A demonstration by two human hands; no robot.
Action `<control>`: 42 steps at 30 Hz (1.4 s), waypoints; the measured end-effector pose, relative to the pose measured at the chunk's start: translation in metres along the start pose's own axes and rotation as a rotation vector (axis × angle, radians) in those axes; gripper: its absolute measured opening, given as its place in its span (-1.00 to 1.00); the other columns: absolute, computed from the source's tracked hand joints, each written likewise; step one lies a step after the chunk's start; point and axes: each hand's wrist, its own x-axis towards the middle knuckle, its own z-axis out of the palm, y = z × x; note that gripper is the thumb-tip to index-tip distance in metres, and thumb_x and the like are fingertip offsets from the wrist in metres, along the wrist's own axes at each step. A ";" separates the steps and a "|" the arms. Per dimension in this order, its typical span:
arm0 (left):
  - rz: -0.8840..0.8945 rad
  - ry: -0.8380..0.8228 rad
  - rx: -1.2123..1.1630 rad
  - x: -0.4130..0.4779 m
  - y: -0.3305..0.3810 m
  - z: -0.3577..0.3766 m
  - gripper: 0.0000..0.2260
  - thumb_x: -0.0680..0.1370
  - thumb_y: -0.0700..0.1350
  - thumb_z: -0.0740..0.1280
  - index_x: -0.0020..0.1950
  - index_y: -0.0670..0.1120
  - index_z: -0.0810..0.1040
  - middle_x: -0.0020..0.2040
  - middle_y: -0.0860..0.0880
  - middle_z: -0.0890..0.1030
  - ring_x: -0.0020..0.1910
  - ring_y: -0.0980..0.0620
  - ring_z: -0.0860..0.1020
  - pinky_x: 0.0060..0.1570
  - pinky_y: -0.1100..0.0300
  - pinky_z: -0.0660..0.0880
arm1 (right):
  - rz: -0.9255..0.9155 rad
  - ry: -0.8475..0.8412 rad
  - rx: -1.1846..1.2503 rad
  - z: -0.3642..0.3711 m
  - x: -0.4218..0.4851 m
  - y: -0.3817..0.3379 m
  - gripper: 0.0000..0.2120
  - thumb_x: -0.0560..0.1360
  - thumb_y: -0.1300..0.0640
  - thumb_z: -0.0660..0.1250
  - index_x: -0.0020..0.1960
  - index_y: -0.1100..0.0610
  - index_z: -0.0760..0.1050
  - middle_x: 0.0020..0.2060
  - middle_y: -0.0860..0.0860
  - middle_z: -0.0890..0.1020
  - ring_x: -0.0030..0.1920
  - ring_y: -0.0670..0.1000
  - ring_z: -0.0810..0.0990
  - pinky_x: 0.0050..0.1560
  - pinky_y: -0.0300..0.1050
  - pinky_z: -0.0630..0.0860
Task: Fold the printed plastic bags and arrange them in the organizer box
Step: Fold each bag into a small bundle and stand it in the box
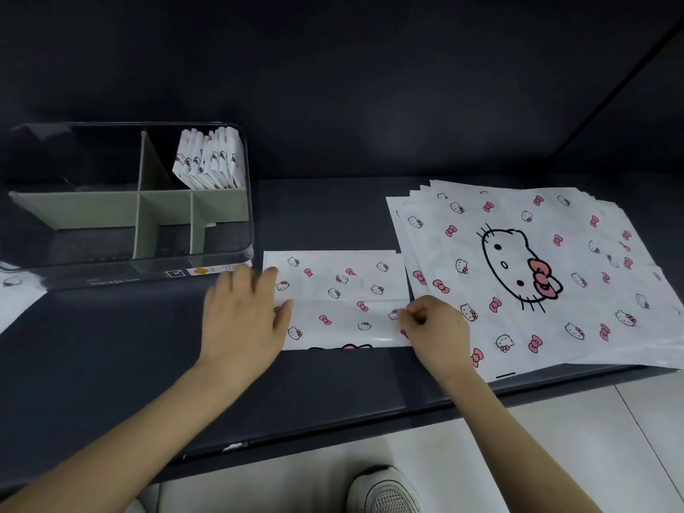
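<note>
A white plastic bag printed with cat faces and pink bows lies partly folded on the dark table, in the middle. My left hand rests flat on its left edge with fingers spread. My right hand pinches the bag's right edge between thumb and fingers. To the right lies a stack of unfolded bags with a large cat face on top. The clear organizer box with green dividers stands at the left. Several folded bags stand upright in its back right compartment.
The table's front edge runs just below my forearms, with pale floor tiles and a white shoe beneath. Another printed bag corner shows at the far left. A dark wall rises behind the box.
</note>
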 end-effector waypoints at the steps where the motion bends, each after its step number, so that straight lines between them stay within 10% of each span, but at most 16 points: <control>1: 0.083 0.063 0.003 -0.003 0.002 0.002 -0.70 0.48 -0.04 0.32 0.08 -0.21 0.59 -0.06 -0.24 0.53 -0.15 -0.24 0.49 -0.18 -0.04 0.45 | -0.007 0.000 -0.010 0.001 0.001 0.000 -0.87 0.52 0.13 0.30 -0.21 0.07 0.47 -0.34 -0.08 0.59 -0.25 0.01 0.54 -0.32 -0.33 0.32; 7: 0.342 -0.167 -0.085 -0.012 0.013 0.030 -0.53 0.65 0.04 -0.05 0.31 -0.11 0.54 0.36 -0.19 0.47 0.36 -0.25 0.42 0.36 -0.01 0.17 | -0.021 0.032 0.007 0.004 0.002 0.001 -0.86 0.51 0.10 0.33 -0.22 0.07 0.50 -0.39 -0.08 0.61 -0.31 0.01 0.55 -0.33 -0.26 0.36; 33: 0.284 -0.292 -0.022 -0.016 0.005 0.046 -0.37 0.59 0.32 -0.21 0.53 0.04 0.22 0.55 -0.07 0.16 0.53 -0.08 0.10 0.44 -0.03 -0.04 | -0.098 0.079 -0.247 0.015 0.008 0.004 -0.86 0.60 0.06 0.15 -0.03 0.12 0.40 -0.25 0.09 0.63 -0.27 0.16 0.53 -0.31 -0.11 0.36; 36: 0.276 -0.297 -0.011 -0.015 0.007 0.046 -0.36 0.58 0.33 -0.22 0.53 0.05 0.20 0.55 -0.07 0.14 0.54 -0.08 0.08 0.44 -0.04 -0.05 | -0.243 0.331 -0.422 0.018 -0.007 -0.003 -0.66 0.54 -0.06 0.19 0.13 0.16 0.49 -0.19 0.11 0.59 -0.26 0.17 0.55 -0.32 -0.10 0.34; 42: 0.265 -0.297 -0.016 -0.015 0.009 0.046 -0.34 0.56 0.37 -0.23 0.54 0.07 0.15 0.56 -0.07 0.10 0.55 -0.06 0.03 0.46 -0.04 -0.06 | -0.402 0.289 -0.519 0.047 -0.033 -0.004 -0.42 0.49 -0.24 0.16 0.40 0.05 0.38 0.33 0.27 0.43 0.32 0.31 0.40 0.34 0.37 0.15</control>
